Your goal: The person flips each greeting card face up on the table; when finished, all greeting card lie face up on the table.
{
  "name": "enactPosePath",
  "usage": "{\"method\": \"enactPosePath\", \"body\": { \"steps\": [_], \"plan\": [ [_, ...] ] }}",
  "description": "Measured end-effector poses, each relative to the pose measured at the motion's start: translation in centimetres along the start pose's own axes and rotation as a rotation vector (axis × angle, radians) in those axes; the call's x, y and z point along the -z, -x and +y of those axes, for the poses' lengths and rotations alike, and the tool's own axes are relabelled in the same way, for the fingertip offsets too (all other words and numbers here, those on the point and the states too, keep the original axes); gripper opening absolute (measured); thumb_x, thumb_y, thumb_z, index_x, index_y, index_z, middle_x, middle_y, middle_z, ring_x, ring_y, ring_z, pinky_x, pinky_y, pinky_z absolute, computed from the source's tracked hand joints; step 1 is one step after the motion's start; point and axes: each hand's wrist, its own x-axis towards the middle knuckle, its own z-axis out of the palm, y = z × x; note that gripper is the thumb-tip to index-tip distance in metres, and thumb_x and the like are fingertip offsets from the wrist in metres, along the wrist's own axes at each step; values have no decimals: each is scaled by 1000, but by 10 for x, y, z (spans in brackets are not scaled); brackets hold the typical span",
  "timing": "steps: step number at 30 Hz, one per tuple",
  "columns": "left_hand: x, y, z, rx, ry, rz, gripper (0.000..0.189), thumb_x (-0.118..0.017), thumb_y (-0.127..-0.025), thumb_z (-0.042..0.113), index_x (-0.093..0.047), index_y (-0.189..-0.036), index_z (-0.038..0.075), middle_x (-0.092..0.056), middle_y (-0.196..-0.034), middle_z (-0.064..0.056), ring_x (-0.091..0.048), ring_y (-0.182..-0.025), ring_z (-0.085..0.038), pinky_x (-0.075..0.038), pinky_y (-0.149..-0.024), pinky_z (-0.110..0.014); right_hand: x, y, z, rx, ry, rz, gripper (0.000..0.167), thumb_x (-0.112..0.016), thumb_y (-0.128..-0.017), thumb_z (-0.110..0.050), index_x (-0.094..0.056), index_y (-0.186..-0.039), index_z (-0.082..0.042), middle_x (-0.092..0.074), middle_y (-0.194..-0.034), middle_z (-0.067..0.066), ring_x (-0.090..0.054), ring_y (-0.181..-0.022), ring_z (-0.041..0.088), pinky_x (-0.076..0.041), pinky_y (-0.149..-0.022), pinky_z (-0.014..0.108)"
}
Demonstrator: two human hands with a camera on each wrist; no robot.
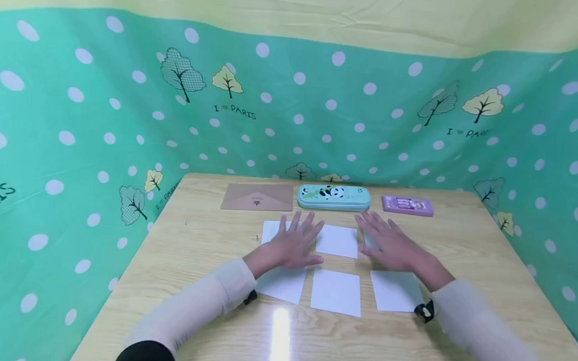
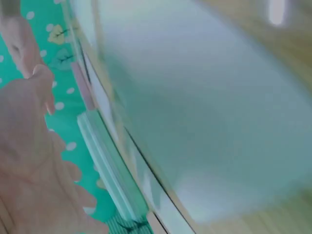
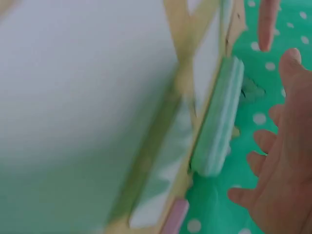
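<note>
White square sheets of paper lie in two rows on the table; the middle front sheet (image 1: 336,292) and the middle back sheet (image 1: 337,241) are in full sight. With fingers spread, my left hand (image 1: 293,245) hovers palm down over the left sheets, hiding part of the back-left sheet (image 1: 270,231) and the front-left sheet (image 1: 284,283). My right hand (image 1: 388,244) is held over the right side, covering most of the back-right sheet and the top corner of the front-right sheet (image 1: 395,292). Both wrist views show the palms above the paper, holding nothing.
Along the back of the table (image 1: 205,327) lie a brown envelope (image 1: 257,197), a teal panda pencil case (image 1: 334,197) and a purple box (image 1: 407,205). A green dotted cloth (image 1: 272,115) hangs behind and at both sides.
</note>
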Motion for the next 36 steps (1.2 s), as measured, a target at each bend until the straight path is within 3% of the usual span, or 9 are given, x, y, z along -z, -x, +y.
{"method": "enactPosePath", "body": {
  "steps": [5,9,12,15,18,23,27,32,36],
  "plan": [
    [11,-25,20,-68,88,36,92,-54,-97,63,-9,-166,22,-7,-172,-13,-8,-159,-40,-12,-125,-63,19,2,26,-76,-69,22,78,-59,-102,-42,-24,-161,-4,-23,-167,22,-22,-153,47,-23,-120,65],
    [15,-51,40,-84,161,79,84,-63,-97,52,-24,-163,17,-28,-167,-11,-30,-153,-31,-31,-123,-49,22,5,47,-125,-108,54,73,-64,-100,-30,-31,-158,-1,-30,-162,28,-28,-148,51,-27,-117,67],
    [15,-71,52,-79,230,88,77,-67,-97,46,-34,-159,14,-47,-154,-10,-49,-140,-23,-44,-115,-36,20,7,61,-135,-134,66,68,-65,-100,-26,-36,-156,-1,-39,-156,29,-42,-139,51,-35,-111,67],
    [13,-89,64,-58,323,65,76,-70,-96,43,-38,-157,12,-63,-133,-6,-61,-122,-16,-50,-105,-29,18,10,72,-158,-172,59,64,-66,-99,-24,-41,-153,0,-52,-144,29,-56,-124,47,-46,-102,64],
    [11,-105,75,-21,414,40,78,-74,-93,41,-39,-156,12,-71,-113,0,-65,-105,-10,-54,-96,-26,17,11,82,-174,-208,41,61,-67,-98,-20,-44,-150,3,-61,-127,27,-63,-110,40,-52,-94,58],
    [5,-120,92,72,560,-5,82,-79,-89,40,-39,-157,17,-70,-104,3,-64,-88,-7,-56,-87,-26,11,13,100,-200,-256,8,58,-67,-98,-18,-47,-146,7,-66,-106,14,-64,-95,25,-55,-83,43],
    [-2,-124,100,150,583,-46,84,-80,-88,40,-38,-157,19,-70,-113,1,-66,-98,-11,-55,-93,-28,5,14,110,-213,-289,-17,59,-67,-98,-19,-47,-146,7,-66,-101,8,-61,-92,19,-52,-80,35],
    [-4,-127,104,207,520,-73,89,-79,-88,42,-33,-160,16,-56,-150,-4,-55,-136,-18,-45,-113,-32,2,17,119,-234,-312,-36,62,-69,-96,-20,-45,-147,7,-64,-98,6,-57,-87,16,-49,-77,32],
    [0,-129,107,235,467,-106,89,-80,-87,43,-35,-158,15,-47,-158,-5,-48,-143,-21,-43,-115,-32,1,21,124,-260,-360,-55,64,-70,-96,-21,-44,-149,5,-61,-97,6,-53,-84,17,-46,-73,29]
  ]
}}
